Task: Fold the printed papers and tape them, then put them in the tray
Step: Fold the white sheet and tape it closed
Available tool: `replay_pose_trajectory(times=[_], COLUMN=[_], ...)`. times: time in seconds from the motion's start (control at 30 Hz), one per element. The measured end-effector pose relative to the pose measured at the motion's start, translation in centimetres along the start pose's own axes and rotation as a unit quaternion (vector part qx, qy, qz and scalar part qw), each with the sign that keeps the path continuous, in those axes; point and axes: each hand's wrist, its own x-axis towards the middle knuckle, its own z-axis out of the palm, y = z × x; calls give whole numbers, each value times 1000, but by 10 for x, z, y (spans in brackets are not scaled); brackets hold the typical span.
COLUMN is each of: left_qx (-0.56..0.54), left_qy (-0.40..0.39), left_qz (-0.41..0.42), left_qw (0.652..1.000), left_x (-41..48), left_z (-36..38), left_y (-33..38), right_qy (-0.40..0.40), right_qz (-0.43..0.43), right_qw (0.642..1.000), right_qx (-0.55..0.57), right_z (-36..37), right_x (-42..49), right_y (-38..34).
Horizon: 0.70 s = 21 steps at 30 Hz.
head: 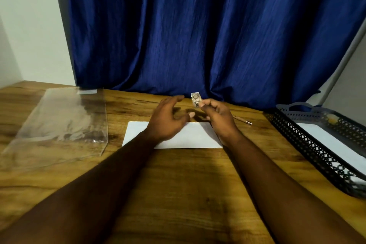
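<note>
A folded white paper lies flat on the wooden table in front of me. My right hand hovers above its far right corner and pinches a small printed sticker, like a stamp, upright between thumb and fingertips. My left hand floats above the paper's far edge with relaxed, spread fingers and holds nothing. At the right edge sits a black mesh tray with a white sheet inside.
A clear plastic sleeve lies on the table's left side. A thin pen rests beyond the paper, near the tray. A blue curtain hangs behind the table, with a grey pole at the right.
</note>
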Motion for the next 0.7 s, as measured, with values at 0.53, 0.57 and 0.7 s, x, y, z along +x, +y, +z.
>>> replay_pose_trajectory(times=[0.53,0.57,0.7], left_qx=[-182,-161,-109], left_qy=[10,6,-18], left_qz=[-10,-5,32], left_qw=[983,987,993], left_x=[-7,-7,-6], left_z=[-5,-6,-4], left_y=[8,7,7], right_qy=[-36,-18,-27], right_qz=[43,38,-27], right_qw=[996,998,992], right_qx=[71,37,-117], right_z=[11,7,-2], right_x=[3,3,3], right_y=[5,4,0])
